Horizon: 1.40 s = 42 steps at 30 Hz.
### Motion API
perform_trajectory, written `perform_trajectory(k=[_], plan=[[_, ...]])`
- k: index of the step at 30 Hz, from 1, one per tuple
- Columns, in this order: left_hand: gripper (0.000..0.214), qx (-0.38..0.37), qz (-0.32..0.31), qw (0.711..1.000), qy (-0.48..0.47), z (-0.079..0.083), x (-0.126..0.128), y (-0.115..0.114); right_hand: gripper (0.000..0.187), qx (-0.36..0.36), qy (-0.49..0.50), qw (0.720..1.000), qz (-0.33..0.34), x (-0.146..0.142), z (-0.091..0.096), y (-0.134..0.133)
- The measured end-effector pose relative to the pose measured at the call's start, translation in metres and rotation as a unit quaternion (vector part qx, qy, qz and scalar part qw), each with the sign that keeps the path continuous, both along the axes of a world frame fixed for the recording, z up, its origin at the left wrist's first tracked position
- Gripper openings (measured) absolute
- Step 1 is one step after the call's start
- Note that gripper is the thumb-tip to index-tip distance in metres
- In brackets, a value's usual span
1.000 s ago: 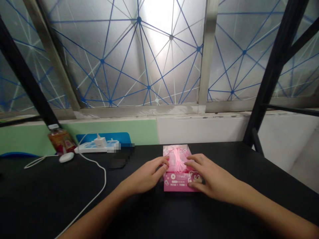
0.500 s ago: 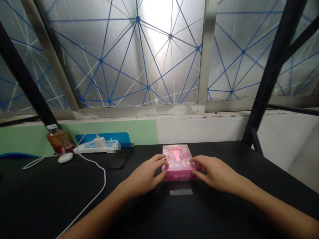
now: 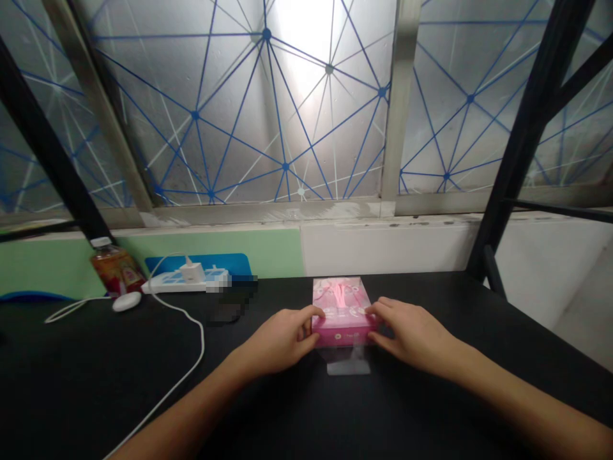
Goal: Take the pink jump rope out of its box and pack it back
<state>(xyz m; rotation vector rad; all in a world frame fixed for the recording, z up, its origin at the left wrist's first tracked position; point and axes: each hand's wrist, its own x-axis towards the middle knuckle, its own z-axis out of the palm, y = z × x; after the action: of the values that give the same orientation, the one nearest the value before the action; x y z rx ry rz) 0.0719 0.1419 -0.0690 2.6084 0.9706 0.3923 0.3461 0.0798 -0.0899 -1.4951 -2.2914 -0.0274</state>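
On the black tabletop (image 3: pixel 287 418) our left hand (image 3: pixel 282 335) and right hand (image 3: pixel 414 332) each have a grip on the pink box (image 3: pixel 341 314), which sits between them. Now a clear flap (image 3: pixel 348 367) shows in front of it, unlike a second ago, so we reckon that end's unfastened.

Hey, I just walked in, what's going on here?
A person has both bare hands on a pink box on the black desk. The left hand is at its left side and the right hand at its right, fingers and thumbs by the near corners; how firm each grip is, I can't tell. Something clear, like a plastic flap, shows just in front of the box. Off to the left are a bottle and a white power strip.
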Motion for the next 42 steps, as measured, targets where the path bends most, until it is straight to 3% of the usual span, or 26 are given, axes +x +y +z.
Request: perform_trajectory(k=[3,7,14,17,22,28,36,42], plan=[[0.028,0.008,-0.004,1.0,0.0,0.0,0.003,-0.002,0.021,0.06,-0.021,0.997,0.05,-0.002,0.0,-0.003],[0.028,0.001,-0.009,1.0,0.005,0.004,0.004,-0.005,0.025,0.081,-0.041,0.987,0.131,-0.002,0.003,-0.007],[0.028,-0.014,-0.01,1.0,0.003,0.008,0.004,-0.006,0.023,0.077,-0.074,0.982,0.154,-0.003,0.003,-0.007],[0.028,-0.012,-0.01,1.0,0.002,0.008,0.003,-0.006,0.017,0.045,-0.066,0.985,0.153,-0.005,0.004,-0.011],[0.028,-0.007,-0.012,1.0,0.0,0.007,0.0,-0.005,0.047,0.003,-0.054,0.985,0.162,-0.008,0.006,-0.014],[0.029,0.008,-0.003,1.0,0.011,0.008,0.0,-0.006,0.015,0.032,-0.018,0.987,0.159,-0.012,0.007,-0.009],[0.027,0.099,0.01,0.995,-0.015,0.007,0.006,-0.012,0.032,0.07,0.042,0.994,0.078,-0.003,-0.004,0.0],[0.019,0.078,0.019,0.995,-0.057,-0.004,0.007,-0.007,0.028,0.049,0.063,0.991,0.107,-0.004,-0.006,0.005]])
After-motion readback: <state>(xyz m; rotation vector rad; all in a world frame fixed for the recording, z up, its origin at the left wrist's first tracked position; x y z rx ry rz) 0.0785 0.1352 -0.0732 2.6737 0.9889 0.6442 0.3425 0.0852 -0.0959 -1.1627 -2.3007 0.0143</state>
